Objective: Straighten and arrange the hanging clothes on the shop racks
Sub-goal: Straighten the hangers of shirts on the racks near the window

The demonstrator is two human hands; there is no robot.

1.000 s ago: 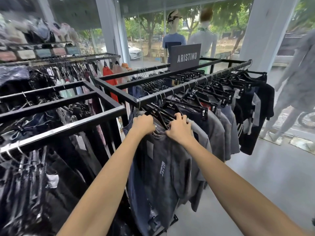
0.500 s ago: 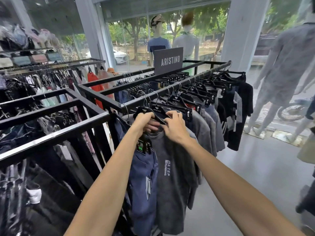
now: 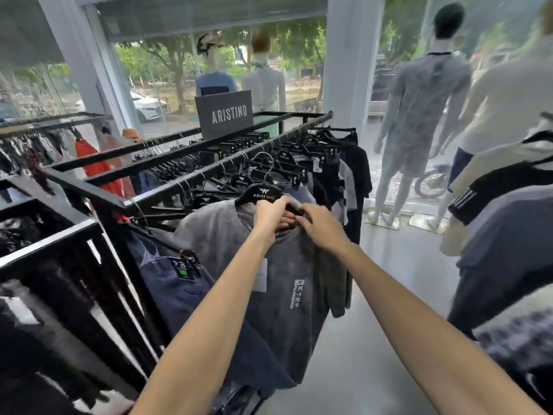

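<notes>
A grey washed T-shirt (image 3: 287, 289) with white chest lettering hangs on a black ARISTINO hanger (image 3: 261, 195) at the near end of the black rack rail (image 3: 227, 166). My left hand (image 3: 273, 215) grips the shirt's collar just under the hanger. My right hand (image 3: 321, 224) pinches the collar and shoulder on the right side, touching the left hand. A navy garment (image 3: 176, 283) with a tag hangs left of the grey shirt. Behind it, several dark shirts (image 3: 344, 175) hang along the same rail.
A grey ARISTINO sign (image 3: 226, 115) stands on the rack top. More racks of clothes (image 3: 45, 235) fill the left. Mannequins (image 3: 419, 115) stand by the window at the right, and another clothes display (image 3: 508, 235) crowds the right edge. Grey floor (image 3: 389, 295) runs between them.
The view has swung to the right and closer. Both hands have drawn together on the grey shirt's collar, and the shirt now faces me with its hanger turned outward.
</notes>
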